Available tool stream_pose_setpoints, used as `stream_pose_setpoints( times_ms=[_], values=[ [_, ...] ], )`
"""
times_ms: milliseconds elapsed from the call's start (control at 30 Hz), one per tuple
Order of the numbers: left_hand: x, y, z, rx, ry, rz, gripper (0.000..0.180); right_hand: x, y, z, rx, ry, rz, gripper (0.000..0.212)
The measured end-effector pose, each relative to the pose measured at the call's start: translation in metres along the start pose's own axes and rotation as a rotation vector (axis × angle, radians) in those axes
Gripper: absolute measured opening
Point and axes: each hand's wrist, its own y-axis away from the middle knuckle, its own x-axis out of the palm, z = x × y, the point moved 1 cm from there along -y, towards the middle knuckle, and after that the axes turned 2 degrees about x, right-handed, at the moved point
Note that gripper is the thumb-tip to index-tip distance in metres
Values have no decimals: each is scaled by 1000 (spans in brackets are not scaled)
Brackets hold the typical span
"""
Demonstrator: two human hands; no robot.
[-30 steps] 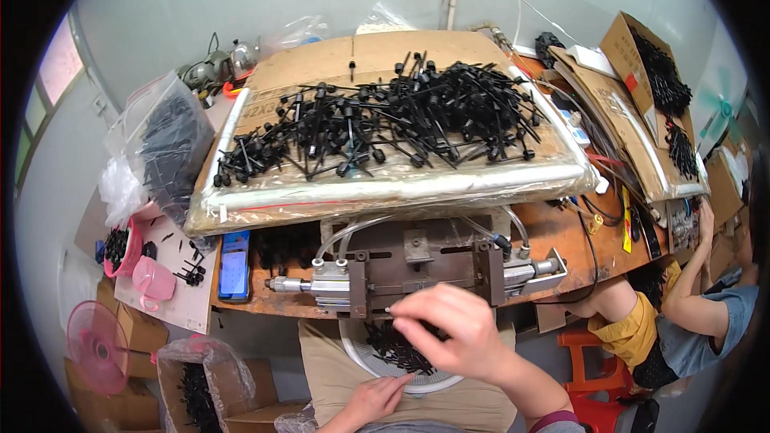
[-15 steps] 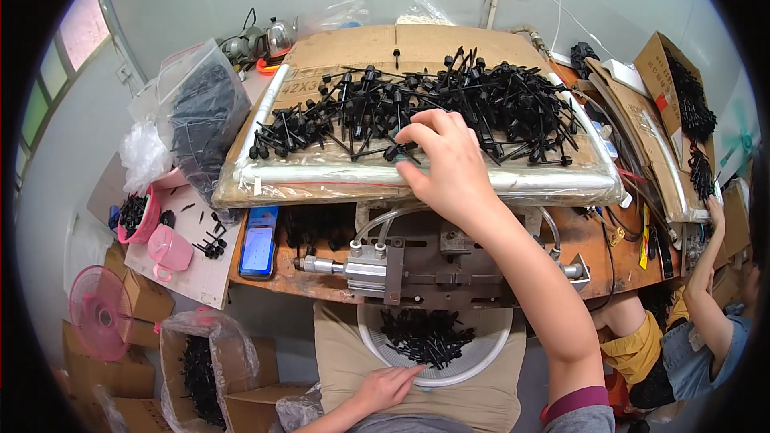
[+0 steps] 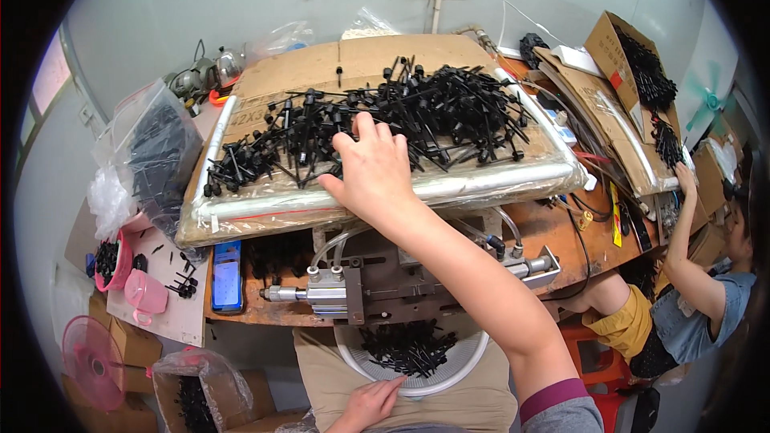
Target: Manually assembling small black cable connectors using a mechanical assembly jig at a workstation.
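Right hand (image 3: 372, 162) has gone from the machine (image 3: 327, 298) into the black parts (image 3: 469, 100); grip looks half-open, can't tell if anything's caught.

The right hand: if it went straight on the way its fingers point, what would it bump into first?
Most likely the heap of black parts on the cardboard, directly ahead of the right hand. It may already touch some; depth is unclear here.
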Motion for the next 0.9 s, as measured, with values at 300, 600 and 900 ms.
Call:
stream_pose_setpoints(
  times_ms=[300,600,900],
  values=[
    [4,2,7,-16,47,7,28,5,-8,-7,83,-9,151,52],
    [8,3,7,-18,56,7,29,22,-5,-19,44,-71,-3,23],
    [8,3,4,-15,35,31,28,6,0,-27,-48,-78,-42,17]
  ],
)
